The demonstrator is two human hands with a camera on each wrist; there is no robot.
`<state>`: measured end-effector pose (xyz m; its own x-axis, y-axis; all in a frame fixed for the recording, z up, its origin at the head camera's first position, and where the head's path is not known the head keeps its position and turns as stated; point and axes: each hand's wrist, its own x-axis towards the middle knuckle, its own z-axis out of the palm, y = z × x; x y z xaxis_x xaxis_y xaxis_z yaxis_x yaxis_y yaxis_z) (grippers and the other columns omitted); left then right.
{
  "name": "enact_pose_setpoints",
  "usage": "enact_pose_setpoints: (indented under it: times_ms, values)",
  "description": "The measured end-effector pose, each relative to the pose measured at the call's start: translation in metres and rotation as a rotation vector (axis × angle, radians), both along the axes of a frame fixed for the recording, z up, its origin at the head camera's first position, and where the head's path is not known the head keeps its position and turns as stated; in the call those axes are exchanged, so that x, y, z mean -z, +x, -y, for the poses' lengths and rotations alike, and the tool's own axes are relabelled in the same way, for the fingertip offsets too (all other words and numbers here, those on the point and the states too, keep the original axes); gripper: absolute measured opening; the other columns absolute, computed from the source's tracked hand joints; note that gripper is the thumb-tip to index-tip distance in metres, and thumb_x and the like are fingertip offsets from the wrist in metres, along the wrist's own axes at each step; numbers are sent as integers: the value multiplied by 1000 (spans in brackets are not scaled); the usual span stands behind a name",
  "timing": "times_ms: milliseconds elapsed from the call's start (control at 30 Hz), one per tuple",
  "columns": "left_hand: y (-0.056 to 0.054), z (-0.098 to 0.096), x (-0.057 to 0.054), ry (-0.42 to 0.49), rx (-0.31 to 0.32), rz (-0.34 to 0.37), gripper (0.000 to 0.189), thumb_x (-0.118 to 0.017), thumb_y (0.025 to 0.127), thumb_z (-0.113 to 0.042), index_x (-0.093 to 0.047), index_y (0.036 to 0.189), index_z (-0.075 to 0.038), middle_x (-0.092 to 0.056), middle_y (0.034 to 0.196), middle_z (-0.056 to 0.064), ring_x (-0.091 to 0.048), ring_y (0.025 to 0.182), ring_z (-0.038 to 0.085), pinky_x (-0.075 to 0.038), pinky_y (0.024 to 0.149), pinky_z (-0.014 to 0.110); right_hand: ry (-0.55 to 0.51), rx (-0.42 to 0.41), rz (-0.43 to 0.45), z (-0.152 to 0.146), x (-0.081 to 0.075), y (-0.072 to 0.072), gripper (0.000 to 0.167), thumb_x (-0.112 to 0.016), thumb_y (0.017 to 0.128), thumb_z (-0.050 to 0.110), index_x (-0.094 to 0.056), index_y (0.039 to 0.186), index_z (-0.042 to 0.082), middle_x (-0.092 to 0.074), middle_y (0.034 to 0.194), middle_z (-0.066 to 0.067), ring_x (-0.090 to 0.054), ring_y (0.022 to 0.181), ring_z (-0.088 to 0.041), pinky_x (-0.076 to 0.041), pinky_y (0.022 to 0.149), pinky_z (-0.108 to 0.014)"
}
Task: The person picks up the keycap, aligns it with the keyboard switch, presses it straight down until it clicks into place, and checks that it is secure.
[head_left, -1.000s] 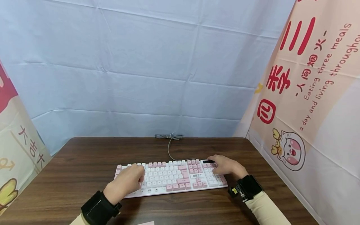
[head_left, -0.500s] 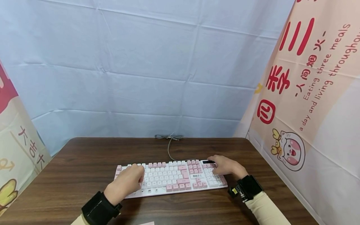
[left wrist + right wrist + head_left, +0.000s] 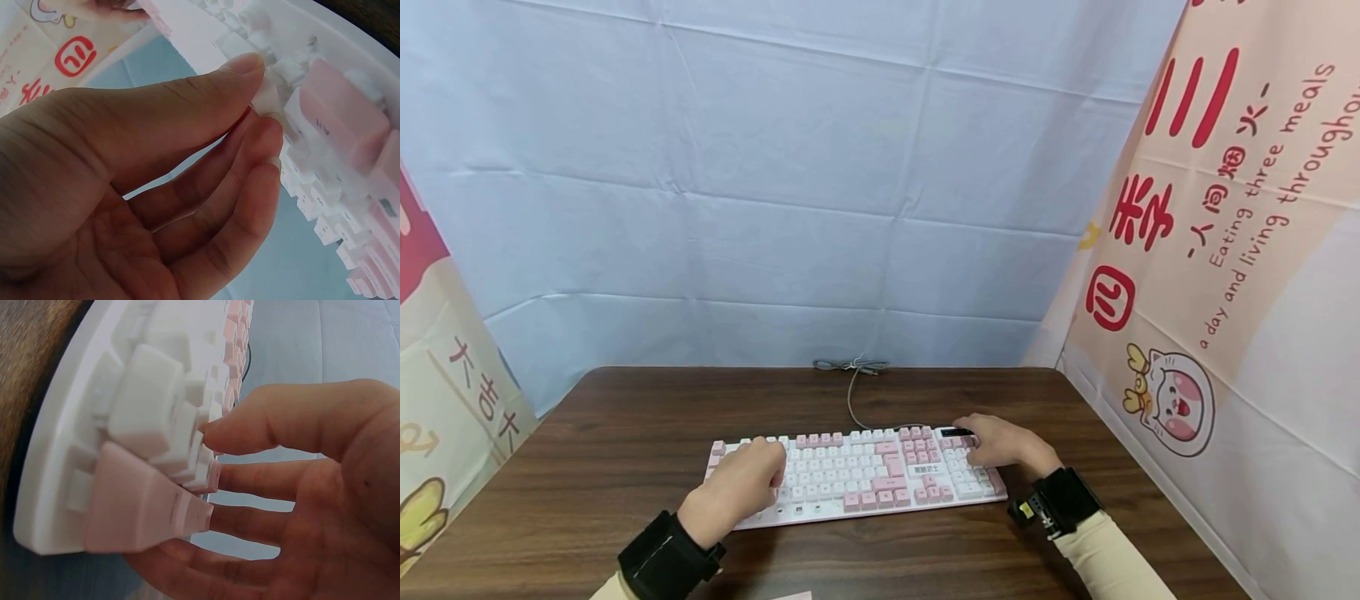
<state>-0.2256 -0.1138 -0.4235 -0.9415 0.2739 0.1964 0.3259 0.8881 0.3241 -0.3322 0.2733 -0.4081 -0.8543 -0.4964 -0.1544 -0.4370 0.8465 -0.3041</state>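
Note:
A pink and white keyboard [image 3: 850, 479] lies flat on the dark wooden table. Over its left part, my left hand [image 3: 737, 483] bends its thumb and fingers together. In the left wrist view, that hand's thumb and fingertips pinch a white keycap [image 3: 267, 97]; whether it is seated or loose I cannot tell. A pink Alt keycap [image 3: 344, 112] is beside it. My right hand [image 3: 1000, 440] rests at the keyboard's upper right end, fingers extended along the far edge. Its thumb [image 3: 231, 434] touches the white number-pad keys, near a large pink keycap [image 3: 134, 503].
A grey cable [image 3: 852, 392] runs from the keyboard's back to a tied bundle [image 3: 850, 364] at the table's far edge. Pale cloth [image 3: 775, 167] hangs behind. A printed cloth [image 3: 1225, 250] flanks the right side. A pale flat piece [image 3: 793, 596] shows at the bottom edge.

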Motion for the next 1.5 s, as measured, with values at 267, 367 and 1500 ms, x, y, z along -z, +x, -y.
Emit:
enact_pose_setpoints:
  times_ms: [267, 367, 1500]
  values:
    - [0, -2, 0, -19, -7, -6, 33, -78, 73, 13, -56, 67, -11, -52, 65, -2, -45, 60, 14, -36, 55, 28, 4, -6, 4, 0, -2, 1, 64, -69, 84, 2, -51, 145, -7, -55, 143, -27, -58, 124, -38, -48, 102, -53]
    - [0, -2, -1, -24, -16, 8, 33, -79, 74, 12, -56, 68, -11, -53, 65, -1, -45, 60, 14, -37, 55, 29, 1, -8, 7, 0, -2, 1, 65, -69, 83, 2, -51, 145, -7, -55, 143, -27, -58, 125, -38, -48, 102, -53]
    - [-2, -6, -4, -87, -50, 46, 33, -81, 73, 9, -57, 67, -12, -55, 67, 1, -48, 61, 17, -39, 54, 32, 9, -18, -3, -1, -1, -1, 64, -70, 84, 3, -51, 145, -6, -57, 141, -26, -59, 122, -37, -49, 101, -54]
